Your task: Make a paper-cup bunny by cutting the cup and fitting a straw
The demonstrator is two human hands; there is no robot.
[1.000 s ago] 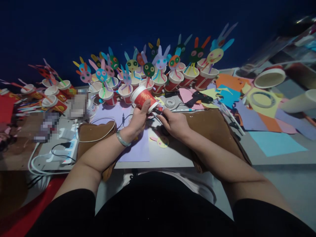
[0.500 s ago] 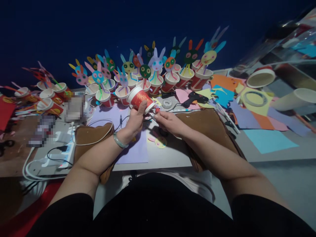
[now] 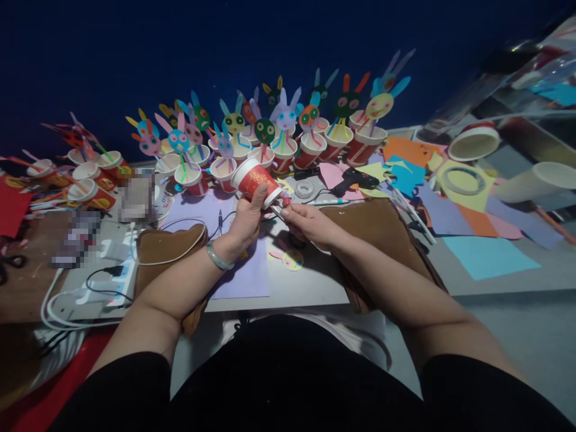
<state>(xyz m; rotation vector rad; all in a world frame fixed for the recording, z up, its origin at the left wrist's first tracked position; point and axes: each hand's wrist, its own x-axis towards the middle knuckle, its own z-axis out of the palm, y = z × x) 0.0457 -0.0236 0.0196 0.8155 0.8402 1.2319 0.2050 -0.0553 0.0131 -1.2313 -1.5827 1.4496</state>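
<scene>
My left hand [image 3: 249, 219], wearing a pale green bangle on its wrist, is wrapped round a red paper cup [image 3: 257, 181] with gold print. The cup lies tilted, its mouth to the upper left and its base toward my right hand [image 3: 310, 223]. The fingers of that hand are closed on what look like scissors [image 3: 296, 240]; a dark loop shows under the palm and a thin blade near the cup's base. A small red bit shows at the fingertips. On the table below lies a yellow paper rabbit head [image 3: 292, 259] with pink ears.
Several paper cups with rabbit heads on straws [image 3: 285, 114] line the back wall. A black glue gun [image 3: 360, 181], a tape roll [image 3: 305, 189] and coloured paper [image 3: 488, 257] lie to the right. Brown cloths [image 3: 369, 234] flank the work spot; a power strip [image 3: 123, 285] with cables sits left.
Both hands and the cup stay almost in place. The view has shifted very slightly.
</scene>
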